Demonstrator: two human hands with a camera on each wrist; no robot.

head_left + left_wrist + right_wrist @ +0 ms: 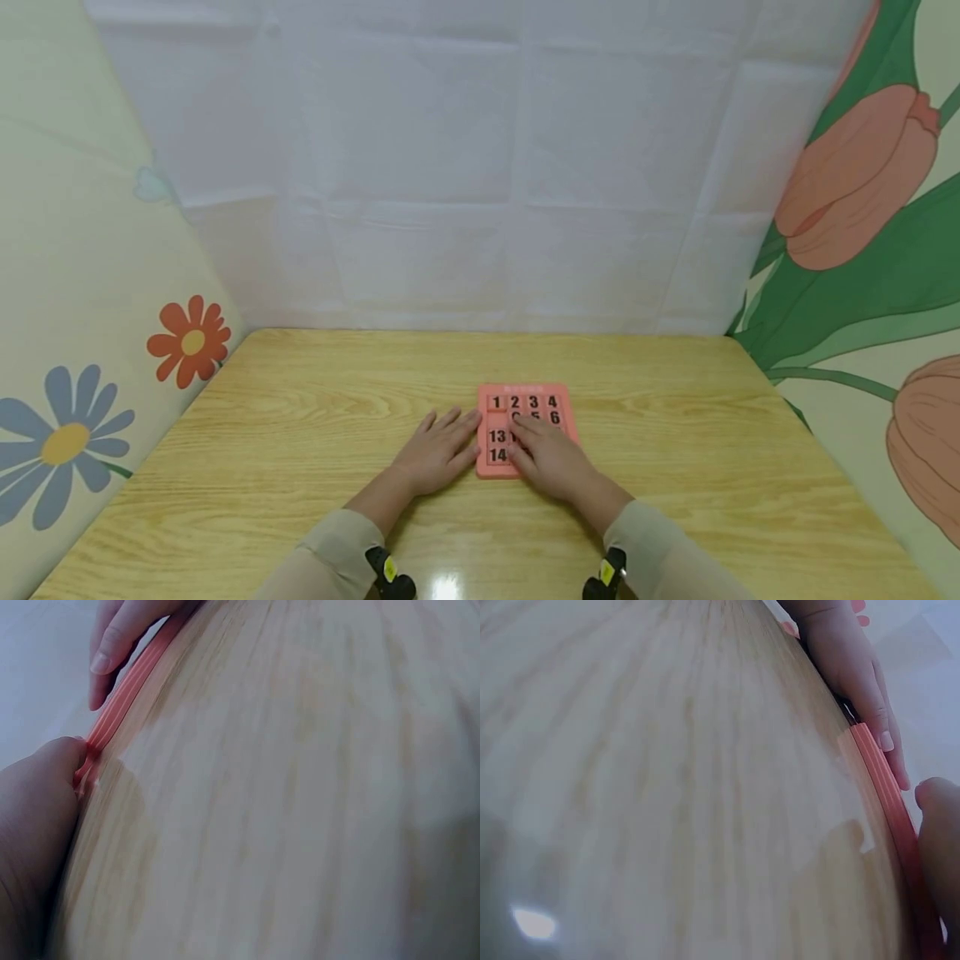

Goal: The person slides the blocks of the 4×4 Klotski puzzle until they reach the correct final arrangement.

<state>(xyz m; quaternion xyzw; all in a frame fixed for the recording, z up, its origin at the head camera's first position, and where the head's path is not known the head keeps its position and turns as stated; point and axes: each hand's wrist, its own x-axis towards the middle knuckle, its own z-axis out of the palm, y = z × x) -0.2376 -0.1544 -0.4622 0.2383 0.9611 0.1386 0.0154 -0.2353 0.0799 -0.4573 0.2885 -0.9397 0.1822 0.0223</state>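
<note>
A pink sliding number puzzle (pixel 527 389) with black numerals on its tiles lies flat on the table. Numbers 1 to 4 show in its top row, and a gap without a tile shows at the left of the second row. My left hand (pixel 435 457) rests beside it, fingers spread, thumb and fingertips against its left edge. My right hand (pixel 553 463) reaches over the puzzle's lower right, its fingertips on or just above the tiles, covering several numbers. Low side views show the puzzle's ridged pink edge (pixel 135 682) near my left thumb (pixel 45 772) and my right thumb (pixel 939 832).
The wood-grain table (pixel 300 383) spreads around the puzzle. Behind it hangs a creased white cloth (pixel 420 167). Flower-patterned cloths stand at the left (pixel 90 292) and right (pixel 862 308) sides.
</note>
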